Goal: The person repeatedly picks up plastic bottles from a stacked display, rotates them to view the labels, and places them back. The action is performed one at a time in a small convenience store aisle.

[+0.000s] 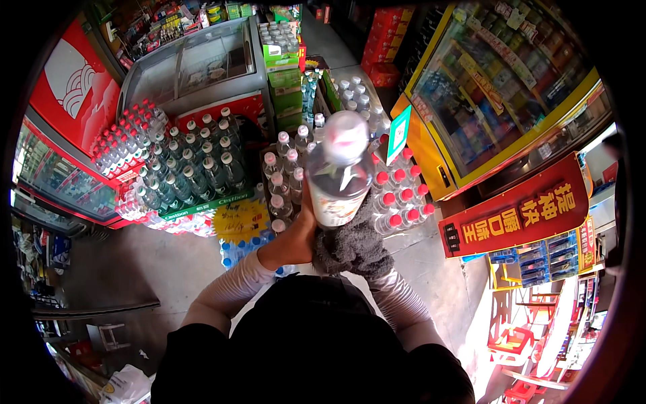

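My left hand (296, 239) is closed around the side of a clear plastic bottle (336, 205) with a pale, patterned label, held upright in front of me. Its top is smeared by motion. Against the bottle's lower right side sits a grey fluffy cloth (353, 246), which covers my right hand. Only the sleeved right forearm (400, 299) shows; the fingers are hidden in the cloth. Beyond the bottle stand clear bottles with whitish caps (282, 182), and right of it several bottles with pinkish-red caps (397, 195).
Dark green-tinted bottles (195, 178) and red-capped bottles (131, 131) stand in packs at left. Behind them is a chest freezer (168, 74). A yellow-framed drinks fridge (457, 182) and a red banner (518, 209) border the right. Blue-capped bottles (232, 252) sit low beside my left forearm.
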`<action>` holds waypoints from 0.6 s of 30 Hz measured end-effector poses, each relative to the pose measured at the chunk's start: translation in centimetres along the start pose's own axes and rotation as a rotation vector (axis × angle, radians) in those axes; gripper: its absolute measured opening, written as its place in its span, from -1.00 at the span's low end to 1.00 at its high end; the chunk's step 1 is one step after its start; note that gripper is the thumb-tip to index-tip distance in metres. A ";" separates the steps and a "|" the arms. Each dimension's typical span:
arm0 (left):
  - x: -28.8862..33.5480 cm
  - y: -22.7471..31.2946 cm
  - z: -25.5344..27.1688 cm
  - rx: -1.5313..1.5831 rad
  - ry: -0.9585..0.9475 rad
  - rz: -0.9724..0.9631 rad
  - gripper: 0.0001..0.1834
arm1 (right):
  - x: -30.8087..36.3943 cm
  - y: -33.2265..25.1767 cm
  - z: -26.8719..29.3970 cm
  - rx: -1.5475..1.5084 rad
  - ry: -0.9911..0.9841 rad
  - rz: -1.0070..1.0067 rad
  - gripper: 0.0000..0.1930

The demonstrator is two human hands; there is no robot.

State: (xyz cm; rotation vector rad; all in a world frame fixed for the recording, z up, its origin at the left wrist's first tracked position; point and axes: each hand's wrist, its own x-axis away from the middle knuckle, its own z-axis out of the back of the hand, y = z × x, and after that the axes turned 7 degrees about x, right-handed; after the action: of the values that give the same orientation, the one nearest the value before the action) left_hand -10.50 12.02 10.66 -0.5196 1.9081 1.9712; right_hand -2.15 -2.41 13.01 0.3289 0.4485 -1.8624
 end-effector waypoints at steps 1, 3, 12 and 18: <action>0.0 0.5 -0.1 -0.110 0.014 -0.052 0.34 | 0.7 0.1 -0.2 -0.097 -0.064 -0.056 -0.12; 0.1 2.2 0.1 -0.367 0.026 -0.013 0.22 | 1.0 0.2 -0.3 -0.050 -0.026 -0.018 -0.16; -3.9 6.6 3.8 -0.512 0.018 -0.005 0.19 | 0.1 4.2 4.5 0.037 0.052 -0.306 -0.29; -8.3 13.2 3.4 0.062 0.048 -0.077 0.02 | -1.7 3.5 8.3 -0.087 0.028 -0.305 -0.30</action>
State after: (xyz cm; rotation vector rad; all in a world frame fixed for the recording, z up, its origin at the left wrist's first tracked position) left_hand -9.75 14.98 26.32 -0.6193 1.9410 1.8608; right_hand 1.66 -5.85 20.63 0.2380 0.6247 -2.1279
